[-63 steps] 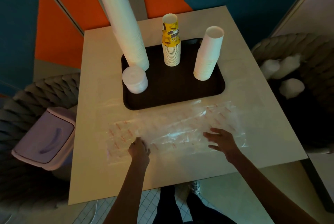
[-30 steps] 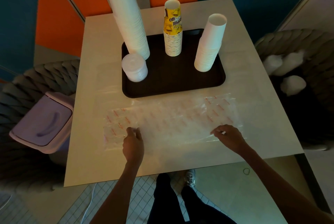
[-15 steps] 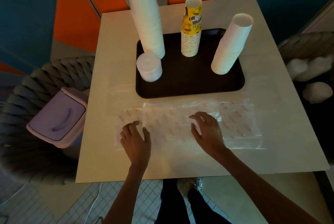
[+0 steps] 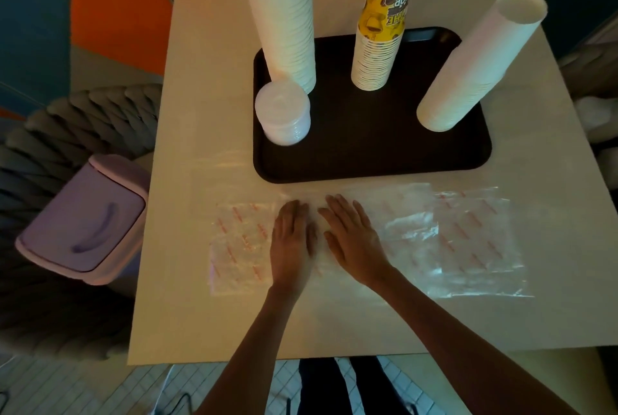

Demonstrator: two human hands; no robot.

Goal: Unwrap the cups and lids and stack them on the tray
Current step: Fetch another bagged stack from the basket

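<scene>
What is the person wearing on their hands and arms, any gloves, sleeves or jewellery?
Nothing that shows. The left hand and right hand are ungloved, with no ring, watch or bracelet visible in this dim light. The forearms are uncovered down to the frame edge; no sleeve appears.

The tray (image 4: pixel 368 153) is sitting on the table (image 4: pixel 207 80), toward its far side. Three stacks are standing on the tray: the tall cup stack (image 4: pixel 284 13) at rear left, the middle cup stack (image 4: pixel 378 46) at rear centre, the right cup stack (image 4: pixel 468 66) at right. The lid stack (image 4: pixel 283 115) is standing at the tray's front-left corner, just before the tall cup stack. The wrapper (image 4: pixel 468 240) is lying flat on the table before the tray. The left hand (image 4: pixel 292 240) and right hand (image 4: pixel 354 240) are resting side by side on it. The bin (image 4: pixel 80 220) is standing left of the table.
</scene>
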